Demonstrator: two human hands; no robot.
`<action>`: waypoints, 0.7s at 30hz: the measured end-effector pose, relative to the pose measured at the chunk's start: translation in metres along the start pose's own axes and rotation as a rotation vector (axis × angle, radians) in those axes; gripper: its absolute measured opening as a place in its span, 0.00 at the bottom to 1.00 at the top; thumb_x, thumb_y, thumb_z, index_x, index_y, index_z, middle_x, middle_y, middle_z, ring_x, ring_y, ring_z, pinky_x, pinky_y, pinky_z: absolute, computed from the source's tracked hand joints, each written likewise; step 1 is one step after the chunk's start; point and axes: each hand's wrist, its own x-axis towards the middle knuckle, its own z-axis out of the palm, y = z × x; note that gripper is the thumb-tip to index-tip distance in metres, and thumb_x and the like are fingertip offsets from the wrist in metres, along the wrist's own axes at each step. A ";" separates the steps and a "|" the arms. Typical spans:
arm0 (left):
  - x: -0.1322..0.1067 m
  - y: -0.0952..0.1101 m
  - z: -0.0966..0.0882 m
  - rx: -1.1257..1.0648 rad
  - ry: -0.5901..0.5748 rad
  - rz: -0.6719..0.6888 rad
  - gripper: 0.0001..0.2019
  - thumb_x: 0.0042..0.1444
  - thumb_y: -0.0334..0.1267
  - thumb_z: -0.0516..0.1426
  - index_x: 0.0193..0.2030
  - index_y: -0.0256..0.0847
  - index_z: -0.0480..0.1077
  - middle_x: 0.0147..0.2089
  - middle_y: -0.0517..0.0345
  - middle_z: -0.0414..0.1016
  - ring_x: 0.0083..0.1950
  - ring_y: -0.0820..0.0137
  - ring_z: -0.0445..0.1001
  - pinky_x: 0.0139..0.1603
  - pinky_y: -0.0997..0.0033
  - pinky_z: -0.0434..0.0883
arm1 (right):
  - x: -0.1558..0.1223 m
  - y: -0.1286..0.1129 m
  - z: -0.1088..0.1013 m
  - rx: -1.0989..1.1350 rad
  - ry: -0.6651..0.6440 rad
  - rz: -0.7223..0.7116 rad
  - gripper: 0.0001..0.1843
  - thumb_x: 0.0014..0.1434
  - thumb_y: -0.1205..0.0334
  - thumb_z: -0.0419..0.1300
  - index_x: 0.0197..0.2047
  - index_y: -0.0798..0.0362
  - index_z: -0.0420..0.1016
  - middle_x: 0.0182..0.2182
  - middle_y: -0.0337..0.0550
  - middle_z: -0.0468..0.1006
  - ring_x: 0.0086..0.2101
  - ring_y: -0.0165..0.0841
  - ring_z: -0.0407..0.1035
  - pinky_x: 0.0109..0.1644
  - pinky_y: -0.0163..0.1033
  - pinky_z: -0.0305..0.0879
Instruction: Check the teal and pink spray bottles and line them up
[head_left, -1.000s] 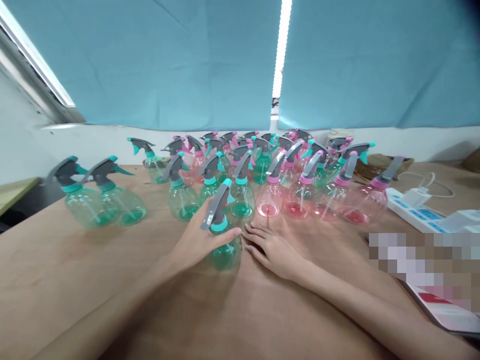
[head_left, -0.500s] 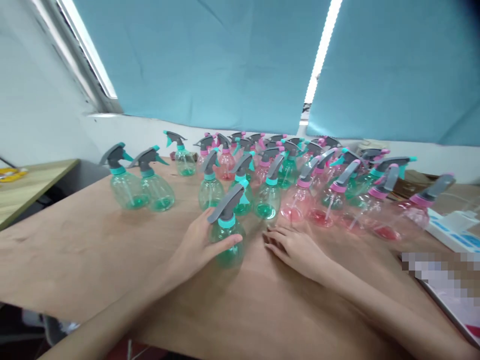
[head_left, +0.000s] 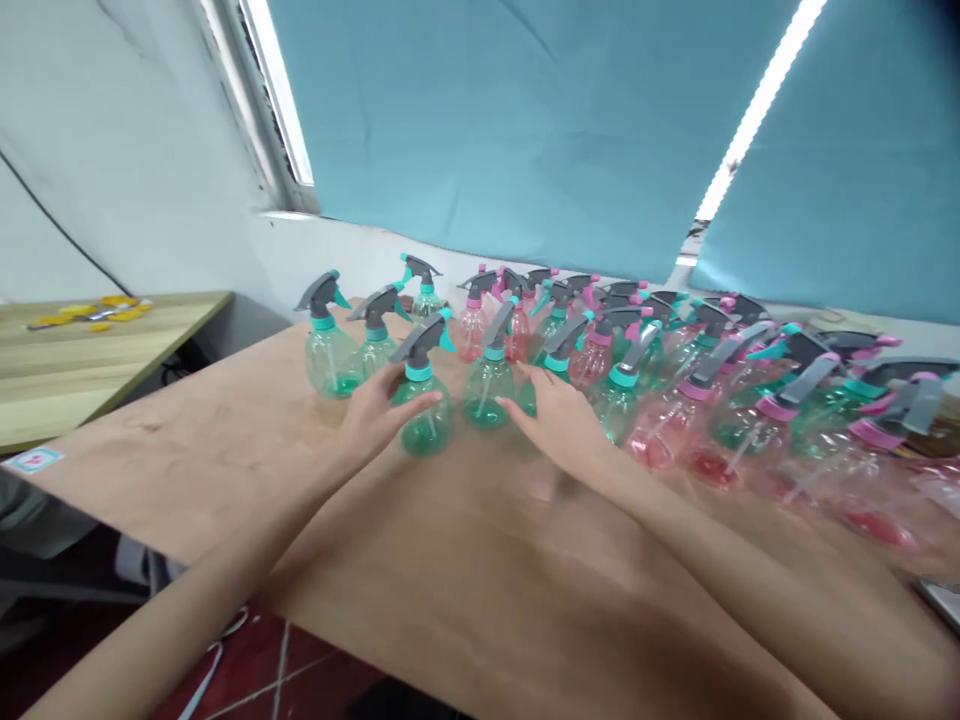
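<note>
A clear green spray bottle point(head_left: 425, 425) with a grey trigger head and turquoise collar stands upright on the table. My left hand point(head_left: 375, 410) is wrapped around its left side, thumb across the front. Just right of it is another green spray bottle point(head_left: 487, 390). My right hand point(head_left: 559, 415) is beside that one, thumb and fingers apart, the thumb tip at its right edge; whether they touch, I cannot tell. A further green bottle is partly hidden behind the right hand. Two green bottles, one of them this spray bottle point(head_left: 330, 360), stand to the left.
Pink and green spray bottles, such as a pink one point(head_left: 667, 425), crowd the right and back of the wooden table point(head_left: 465, 560). At left stands a lighter table point(head_left: 52, 370) with yellow pieces point(head_left: 112, 308). A blue curtain point(head_left: 487, 130) hangs behind.
The bottle in my left hand has moved leftward, near the two left bottles. My right hand has gone forward to the green bottles and spread its fingers. The view has turned left.
</note>
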 end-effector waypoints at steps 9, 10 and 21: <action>0.028 -0.003 0.003 0.050 -0.073 0.059 0.25 0.53 0.54 0.58 0.51 0.38 0.69 0.49 0.49 0.77 0.47 0.56 0.75 0.48 0.58 0.70 | 0.037 -0.013 0.009 0.225 -0.187 0.249 0.37 0.60 0.51 0.58 0.65 0.62 0.52 0.41 0.60 0.78 0.34 0.46 0.76 0.38 0.47 0.70; 0.030 -0.004 0.004 0.061 -0.075 0.064 0.24 0.53 0.53 0.58 0.50 0.39 0.69 0.48 0.49 0.77 0.47 0.55 0.75 0.48 0.57 0.70 | 0.041 -0.013 0.010 0.254 -0.202 0.263 0.38 0.60 0.50 0.58 0.65 0.63 0.53 0.39 0.59 0.78 0.29 0.43 0.76 0.34 0.45 0.70; 0.045 -0.012 0.014 0.158 -0.001 0.101 0.27 0.55 0.50 0.58 0.56 0.37 0.64 0.46 0.46 0.76 0.46 0.54 0.74 0.47 0.57 0.69 | 0.057 -0.010 0.025 0.342 -0.252 0.265 0.49 0.56 0.44 0.60 0.68 0.62 0.42 0.29 0.50 0.78 0.19 0.36 0.71 0.20 0.40 0.68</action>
